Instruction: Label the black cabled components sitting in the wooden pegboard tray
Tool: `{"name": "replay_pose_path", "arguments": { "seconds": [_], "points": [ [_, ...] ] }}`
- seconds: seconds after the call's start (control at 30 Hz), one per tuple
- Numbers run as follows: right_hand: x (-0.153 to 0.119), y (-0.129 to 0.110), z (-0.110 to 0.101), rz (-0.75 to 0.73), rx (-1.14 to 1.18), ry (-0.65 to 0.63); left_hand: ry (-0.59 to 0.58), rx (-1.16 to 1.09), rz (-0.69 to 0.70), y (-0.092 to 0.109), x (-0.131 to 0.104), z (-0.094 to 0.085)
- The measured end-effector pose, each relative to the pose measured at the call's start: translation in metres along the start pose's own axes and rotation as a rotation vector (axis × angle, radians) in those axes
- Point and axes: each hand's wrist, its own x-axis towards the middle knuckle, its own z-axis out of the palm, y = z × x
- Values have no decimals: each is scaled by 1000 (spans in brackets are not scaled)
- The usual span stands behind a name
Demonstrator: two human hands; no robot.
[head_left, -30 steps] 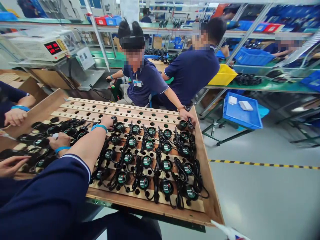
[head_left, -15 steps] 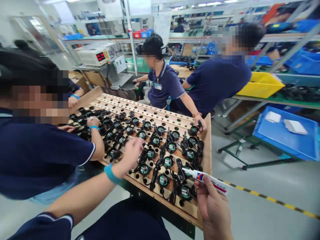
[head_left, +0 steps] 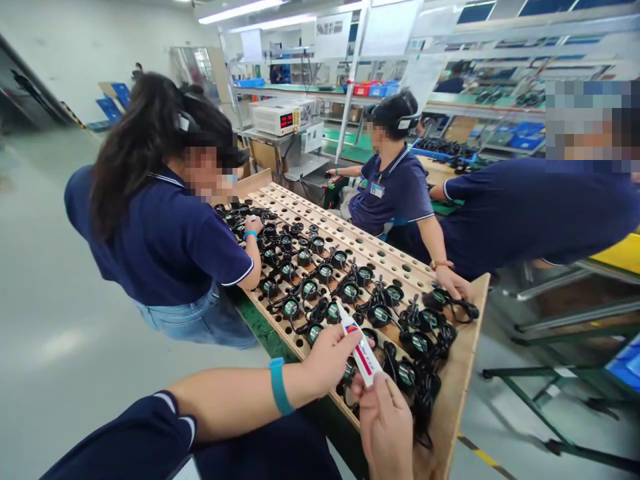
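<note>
A white glue tube (head_left: 367, 361) with a red and blue print and a long pointed nozzle is between my two hands. My left hand (head_left: 331, 360), with a teal wristband, pinches it near the nozzle end. My right hand (head_left: 387, 417) grips its lower end. Beneath them lies a wooden board (head_left: 463, 373) with rows of holes and a raised side wall. Round black parts with green circuit boards (head_left: 379, 315) sit on it in rows, each with a coiled black cable (head_left: 445, 341). My hands hide some of the nearer ones.
At the left a co-worker (head_left: 165, 220) leans over the board, one hand among the parts. Another person (head_left: 400, 180) sits across, with a hand on a part at the right corner. A third person (head_left: 540, 207) is at the right. Behind stands a white instrument (head_left: 274, 120) with red digits.
My left hand has come right and taken hold of the tube near its nozzle. The tube now points up and left. The view has swung left.
</note>
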Motion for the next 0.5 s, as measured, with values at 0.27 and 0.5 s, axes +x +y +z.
{"name": "replay_pose_path", "arguments": {
  "seconds": [0.27, 0.5],
  "points": [
    [-17, 30, -5, -51, -334, -39, -370, 171, -142, -8, -23, -35],
    [-46, 33, 28, -128, -784, -178, -288, 191, -158, 0, -44, -87]
  ]
}}
